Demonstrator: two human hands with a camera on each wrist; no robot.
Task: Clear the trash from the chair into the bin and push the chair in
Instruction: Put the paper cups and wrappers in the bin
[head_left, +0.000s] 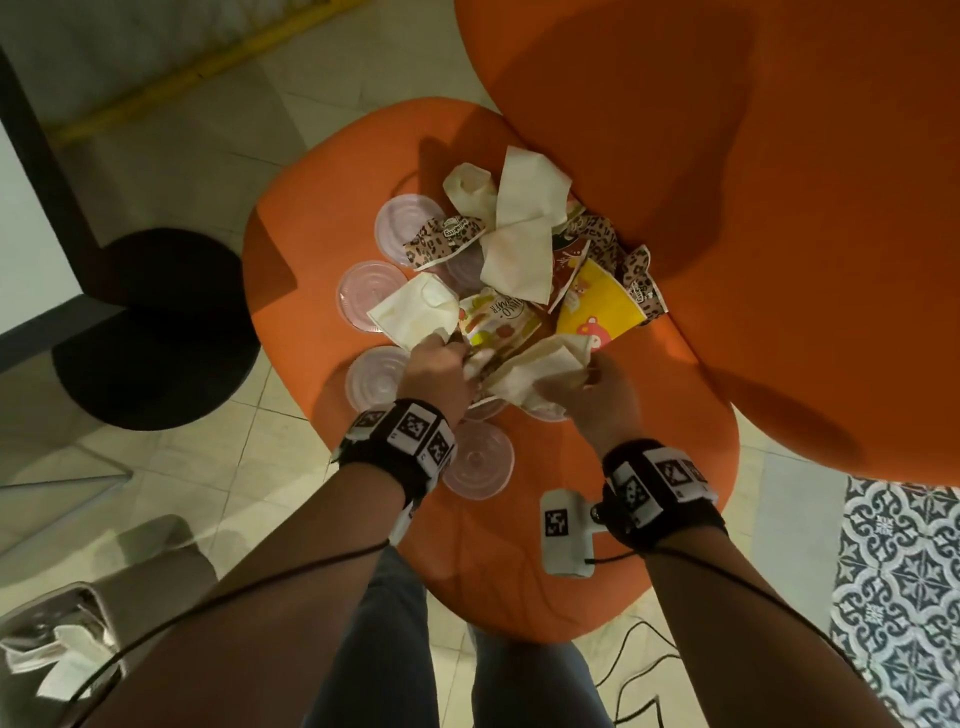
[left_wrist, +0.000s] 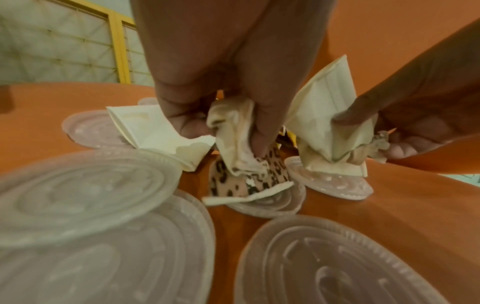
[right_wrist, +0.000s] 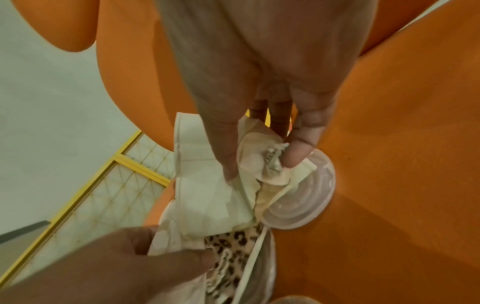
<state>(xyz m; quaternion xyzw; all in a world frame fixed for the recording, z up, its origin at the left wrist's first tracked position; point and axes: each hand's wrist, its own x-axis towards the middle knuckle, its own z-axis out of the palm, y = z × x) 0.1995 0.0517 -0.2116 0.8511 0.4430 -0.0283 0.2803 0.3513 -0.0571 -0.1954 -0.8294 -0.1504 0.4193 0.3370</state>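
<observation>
An orange chair seat (head_left: 597, 519) carries a heap of trash: cream napkins (head_left: 519, 244), leopard-print wrappers (head_left: 441, 241), a yellow paper cup (head_left: 597, 306) and several clear plastic lids (head_left: 371, 293). My left hand (head_left: 441, 364) pinches a crumpled cream napkin (left_wrist: 233, 133) with a leopard-print wrapper (left_wrist: 233, 181) under it. Beside it, my right hand (head_left: 597, 384) pinches another cream napkin (head_left: 540, 369), seen creased between thumb and fingers in the right wrist view (right_wrist: 262, 162). A lid (right_wrist: 298, 205) lies under that napkin.
The chair's orange backrest (head_left: 753, 208) rises at the right. A bin with a clear liner (head_left: 62, 639) stands at the lower left, paper inside. A black round base (head_left: 156, 332) sits on the tiled floor to the left. A patterned rug (head_left: 898, 597) lies at the right.
</observation>
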